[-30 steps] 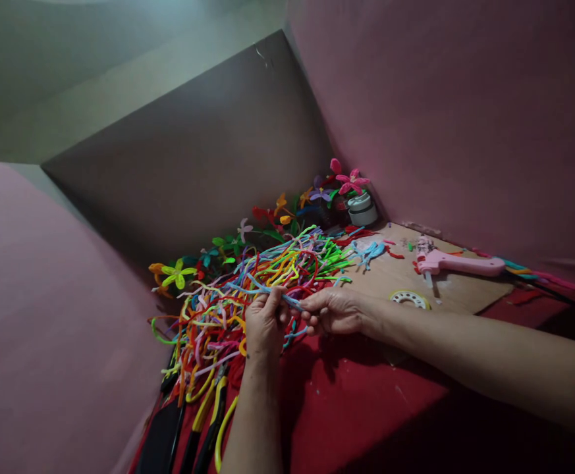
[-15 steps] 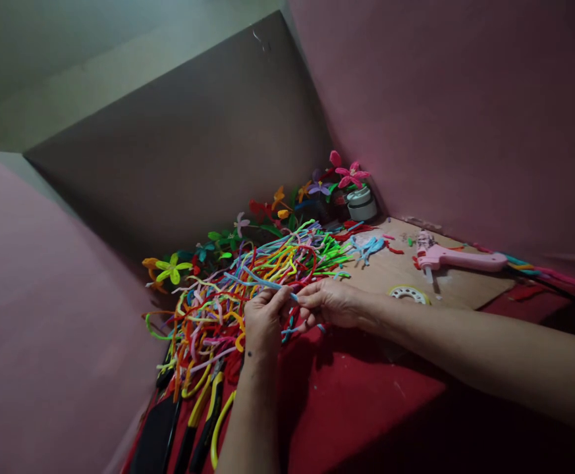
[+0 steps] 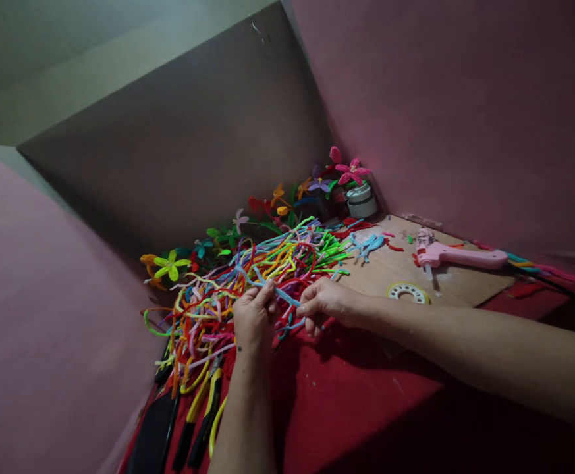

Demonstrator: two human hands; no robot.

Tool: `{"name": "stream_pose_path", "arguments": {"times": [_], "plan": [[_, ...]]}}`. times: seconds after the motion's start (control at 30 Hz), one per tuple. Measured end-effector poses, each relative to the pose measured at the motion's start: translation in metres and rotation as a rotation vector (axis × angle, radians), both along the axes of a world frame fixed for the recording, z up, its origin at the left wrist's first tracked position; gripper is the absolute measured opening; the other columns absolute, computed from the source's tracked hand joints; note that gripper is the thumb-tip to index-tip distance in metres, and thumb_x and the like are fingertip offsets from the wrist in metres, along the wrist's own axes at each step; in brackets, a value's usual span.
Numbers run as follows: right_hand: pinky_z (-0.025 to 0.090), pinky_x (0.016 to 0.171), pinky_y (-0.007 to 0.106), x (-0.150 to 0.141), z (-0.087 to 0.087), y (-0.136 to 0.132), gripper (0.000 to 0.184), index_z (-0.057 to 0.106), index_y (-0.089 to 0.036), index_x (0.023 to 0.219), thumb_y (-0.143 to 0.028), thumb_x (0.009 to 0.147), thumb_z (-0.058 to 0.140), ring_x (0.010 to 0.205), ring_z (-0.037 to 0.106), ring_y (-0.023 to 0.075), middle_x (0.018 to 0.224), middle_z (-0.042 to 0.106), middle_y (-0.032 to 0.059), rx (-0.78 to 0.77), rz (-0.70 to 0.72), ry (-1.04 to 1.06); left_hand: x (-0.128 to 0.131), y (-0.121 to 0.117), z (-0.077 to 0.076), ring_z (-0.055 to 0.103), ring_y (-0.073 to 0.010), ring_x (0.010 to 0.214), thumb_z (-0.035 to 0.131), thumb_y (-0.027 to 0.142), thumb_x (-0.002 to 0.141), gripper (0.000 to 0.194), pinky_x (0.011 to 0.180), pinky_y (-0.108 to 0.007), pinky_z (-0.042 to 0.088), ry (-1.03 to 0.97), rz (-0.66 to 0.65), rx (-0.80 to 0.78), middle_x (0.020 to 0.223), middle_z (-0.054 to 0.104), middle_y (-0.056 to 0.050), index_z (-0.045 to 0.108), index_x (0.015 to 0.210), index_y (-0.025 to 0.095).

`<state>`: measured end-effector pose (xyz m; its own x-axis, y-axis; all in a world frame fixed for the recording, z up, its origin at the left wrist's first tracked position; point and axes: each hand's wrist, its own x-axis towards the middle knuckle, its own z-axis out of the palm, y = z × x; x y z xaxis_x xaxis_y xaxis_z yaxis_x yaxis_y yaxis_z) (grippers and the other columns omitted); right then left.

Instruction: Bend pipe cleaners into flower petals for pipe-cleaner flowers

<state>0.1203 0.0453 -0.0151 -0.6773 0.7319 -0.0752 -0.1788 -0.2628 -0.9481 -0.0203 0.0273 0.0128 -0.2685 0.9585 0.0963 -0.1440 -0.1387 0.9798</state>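
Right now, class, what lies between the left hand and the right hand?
The head view shows light blue fuzzy strands bridging the short gap, pinched by the left hand and the right hand.

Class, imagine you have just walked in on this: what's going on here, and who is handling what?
A person holds light-blue fuzzy strands between the fingers of the left hand and the right hand. The hands are a little apart, in front of a tangled, many-coloured pile of strands. To the right, a pink glue gun lies on a board. Fuzzy flowers stand behind the pile, and yellow-and-black pliers lie in front of it.
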Motion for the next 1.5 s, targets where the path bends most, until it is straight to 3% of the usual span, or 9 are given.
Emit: {"name": "stream_pose_path", "arguments": {"times": [0.27, 0.4, 0.67, 0.9, 1.03, 1.2, 1.33, 1.5], "plan": [[0.047, 0.052, 0.022, -0.002, -0.010, 0.008, 0.018, 0.061, -0.008, 0.074, -0.026, 0.073, 0.060, 0.047, 0.060, 0.0115, 0.057, 0.064, 0.0047, -0.018, 0.076, 0.243, 0.000, 0.000, 0.001, 0.037, -0.0019, 0.033, 0.072, 0.031, 0.060, 0.031, 0.033, -0.014, 0.028, 0.002, -0.055, -0.023, 0.047, 0.048, 0.006, 0.046, 0.060, 0.015], [0.040, 0.041, 0.020, -0.004, -0.013, 0.011, 0.011, 0.059, -0.009, 0.064, -0.019, 0.068, 0.061, 0.036, 0.054, 0.0108, 0.043, 0.058, 0.0015, -0.034, -0.032, 0.158, 0.001, 0.001, 0.000, 0.036, -0.0016, 0.034, 0.074, 0.028, 0.057, 0.029, 0.033, -0.013, 0.026, -0.017, -0.008, 0.049, 0.046, 0.046, 0.008, 0.049, 0.064, 0.015], [0.035, 0.036, 0.017, -0.003, -0.007, 0.003, 0.012, 0.057, -0.010, 0.062, -0.018, 0.071, 0.058, 0.031, 0.047, 0.0074, 0.040, 0.055, -0.0011, 0.034, -0.068, 0.059, 0.002, 0.003, -0.003, 0.036, -0.0018, 0.033, 0.075, 0.030, 0.056, 0.032, 0.032, -0.013, 0.024, -0.031, 0.066, 0.080, 0.046, 0.047, 0.008, 0.048, 0.065, 0.016], [0.039, 0.038, 0.017, -0.003, -0.010, 0.005, 0.015, 0.056, -0.011, 0.060, -0.018, 0.073, 0.057, 0.035, 0.049, 0.0070, 0.043, 0.056, -0.0008, 0.068, -0.140, 0.089, 0.000, 0.001, -0.006, 0.034, -0.0030, 0.031, 0.071, 0.035, 0.062, 0.030, 0.033, -0.016, 0.025, 0.113, -0.227, -0.150, 0.039, 0.042, 0.007, 0.048, 0.061, 0.015], [0.040, 0.040, 0.018, -0.002, -0.011, 0.005, 0.014, 0.059, -0.009, 0.066, -0.020, 0.074, 0.058, 0.037, 0.052, 0.0077, 0.051, 0.061, 0.0031, 0.019, -0.049, 0.094, -0.002, 0.001, -0.004, 0.034, -0.0039, 0.030, 0.070, 0.037, 0.062, 0.034, 0.032, -0.017, 0.024, 0.134, -0.148, -0.108, 0.038, 0.041, 0.007, 0.045, 0.055, 0.015], [0.043, 0.041, 0.020, -0.002, -0.003, 0.000, 0.013, 0.056, -0.010, 0.060, -0.013, 0.072, 0.057, 0.035, 0.052, 0.0087, 0.046, 0.060, 0.0023, 0.029, -0.120, 0.036, 0.002, -0.001, -0.003, 0.032, -0.0032, 0.030, 0.070, 0.034, 0.063, 0.034, 0.032, -0.016, 0.022, 0.111, -0.071, -0.050, 0.037, 0.041, 0.007, 0.043, 0.054, 0.016], [0.044, 0.042, 0.022, -0.001, 0.001, -0.001, 0.013, 0.056, -0.010, 0.058, -0.010, 0.071, 0.053, 0.034, 0.051, 0.0099, 0.043, 0.058, 0.0017, -0.012, -0.083, -0.028, 0.003, 0.000, -0.004, 0.031, -0.0032, 0.029, 0.069, 0.037, 0.063, 0.035, 0.031, -0.017, 0.019, 0.173, -0.077, -0.046, 0.036, 0.041, 0.006, 0.044, 0.051, 0.015], [0.045, 0.050, 0.020, 0.001, 0.003, 0.000, 0.013, 0.061, -0.009, 0.065, -0.018, 0.072, 0.055, 0.046, 0.056, 0.0088, 0.057, 0.064, 0.0037, 0.051, -0.075, 0.083, 0.002, 0.003, -0.007, 0.034, -0.0028, 0.031, 0.075, 0.031, 0.055, 0.034, 0.033, -0.017, 0.024, 0.078, -0.087, -0.098, 0.040, 0.041, 0.008, 0.044, 0.053, 0.015]]}}
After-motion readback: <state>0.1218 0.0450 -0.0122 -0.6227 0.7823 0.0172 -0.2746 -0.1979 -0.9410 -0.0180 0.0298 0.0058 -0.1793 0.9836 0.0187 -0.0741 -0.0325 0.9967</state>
